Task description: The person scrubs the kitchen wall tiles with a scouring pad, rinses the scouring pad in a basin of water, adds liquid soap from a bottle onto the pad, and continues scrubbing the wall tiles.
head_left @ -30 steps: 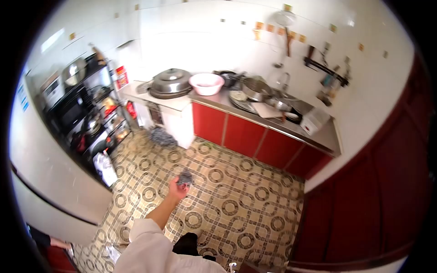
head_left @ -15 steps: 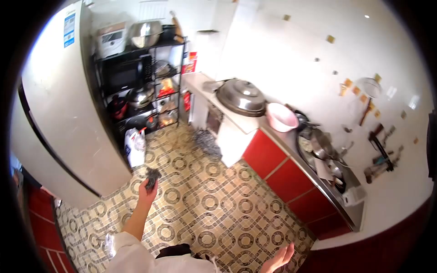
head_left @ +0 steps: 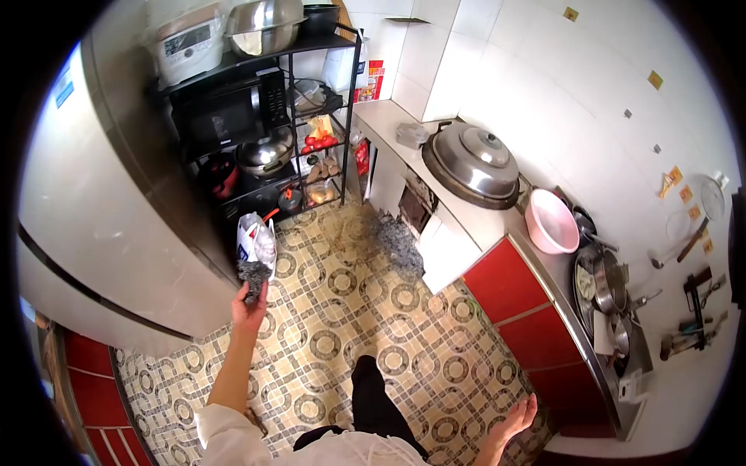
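A dark grey, frizzy clump (head_left: 253, 278) is held in the fingers of my left hand (head_left: 249, 309), out in front over the patterned floor. Just behind the clump, a white plastic bag (head_left: 256, 239) stands on the floor beside the fridge. My right hand (head_left: 516, 418) is at the lower right with its fingers stretched out, holding nothing, near the red cabinets. A heap of grey ash-like material (head_left: 398, 247) lies on the floor by the stove opening (head_left: 416, 208).
The fridge (head_left: 116, 194) rises on the left, next to a black shelf rack (head_left: 359, 70) with a microwave (head_left: 221, 116). A lidded wok (head_left: 475, 159), pink basin (head_left: 552, 221) and pans (head_left: 608, 281) sit on the counter. Red cabinets (head_left: 507, 281) line the right.
The view has turned left and come nearer the shelf and stove. My left hand, still holding the clump, is now by the white bag. My right hand has come into view; a dark-clothed leg extends forward.
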Available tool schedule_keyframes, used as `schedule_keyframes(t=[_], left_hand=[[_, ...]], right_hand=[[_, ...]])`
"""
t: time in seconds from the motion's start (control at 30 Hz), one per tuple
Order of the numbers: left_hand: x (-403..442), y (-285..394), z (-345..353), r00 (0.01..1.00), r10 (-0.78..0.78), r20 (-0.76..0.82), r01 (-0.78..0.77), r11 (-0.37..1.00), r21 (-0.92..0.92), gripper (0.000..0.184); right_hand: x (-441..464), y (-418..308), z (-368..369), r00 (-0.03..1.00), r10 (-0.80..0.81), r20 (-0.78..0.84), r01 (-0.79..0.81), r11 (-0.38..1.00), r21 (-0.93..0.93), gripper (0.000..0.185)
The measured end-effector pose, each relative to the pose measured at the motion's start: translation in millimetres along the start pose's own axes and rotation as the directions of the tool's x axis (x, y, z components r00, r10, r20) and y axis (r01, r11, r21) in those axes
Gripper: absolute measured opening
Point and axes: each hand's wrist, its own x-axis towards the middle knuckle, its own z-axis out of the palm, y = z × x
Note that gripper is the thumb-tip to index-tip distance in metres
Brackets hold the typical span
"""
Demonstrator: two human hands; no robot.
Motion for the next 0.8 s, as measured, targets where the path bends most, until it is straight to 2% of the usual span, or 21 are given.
schedule_keyframes(t=[0.03, 0.1, 0.13, 0.2, 0.23, 0.27, 0.3, 0.33, 0.37, 0.47, 0.63, 0.77, 0.8], left_hand=[[16.3, 3.1, 6.8, 1.000, -0.002, 0.015, 0.003, 1.000, -0.010, 0.032], [47.7, 4.8, 17.8, 0.999, 0.043, -0.001, -0.043, 0.999, -0.021, 0.033], [61.2, 7.2, 19.4, 0.998, 0.053, 0.026, -0.052, 0.998, -0.020, 0.033], [96.3, 25.0, 35.7, 0.997, 0.062, 0.054, -0.063, 0.998, 0.020, 0.033], [113.8, 30.5, 39.5, 0.994, 0.097, 0.045, -0.098, 0.995, 0.031, 0.033], [121.3, 32.2, 38.9, 0.991, 0.130, 0.018, -0.130, 0.991, 0.038, 0.034], [122.7, 30.8, 59.1, 0.992, 0.109, 0.071, -0.112, 0.993, 0.048, 0.034], [140.7, 34.4, 74.3, 0.993, 0.109, 0.037, -0.110, 0.994, 0.025, 0.035], [135.3, 47.3, 80.5, 0.991, 0.131, -0.015, -0.131, 0.991, 0.017, 0.035], [184.1, 44.9, 108.0, 0.991, 0.108, -0.076, -0.104, 0.994, 0.044, 0.035], [290.0, 36.8, 139.4, 0.993, -0.014, -0.120, 0.024, 0.996, 0.080, 0.034], [383.9, -5.8, 192.6, 0.985, -0.111, -0.132, 0.126, 0.986, 0.108, 0.034], [409.3, -16.9, 203.1, 0.984, -0.152, -0.092, 0.164, 0.977, 0.135, 0.035]], right_hand=[[13.4, 4.9, 20.9, 1.000, -0.001, 0.005, 0.001, 1.000, 0.002, 0.034], [48.4, 27.9, 70.4, 0.988, -0.132, 0.077, 0.133, 0.991, -0.015, 0.036], [69.3, 43.9, 104.2, 0.997, -0.062, 0.051, 0.061, 0.998, 0.034, 0.039], [74.6, 21.6, 181.6, 0.975, -0.134, 0.179, 0.102, 0.979, 0.179, 0.031], [85.8, 9.4, 228.1, 0.993, 0.034, 0.115, -0.047, 0.992, 0.117, 0.030], [87.1, -15.2, 273.4, 0.980, 0.013, 0.196, -0.056, 0.975, 0.217, 0.030], [93.4, -17.5, 311.6, 0.972, -0.001, 0.235, -0.066, 0.959, 0.277, 0.030], [99.7, -19.8, 349.8, 0.962, -0.015, 0.273, -0.080, 0.938, 0.336, 0.029], [100.9, -46.6, 397.0, 0.917, -0.126, 0.378, -0.021, 0.932, 0.362, 0.031], [121.4, -44.3, 485.1, 0.889, -0.202, 0.411, 0.037, 0.926, 0.376, 0.026], [144.2, -40.1, 544.1, 0.946, -0.073, 0.315, -0.049, 0.930, 0.364, 0.026], [158.3, -49.5, 550.0, 0.998, 0.046, 0.052, -0.056, 0.973, 0.225, 0.032], [165.7, -45.5, 547.5, 0.999, 0.043, 0.001, -0.042, 0.971, 0.234, 0.032]])
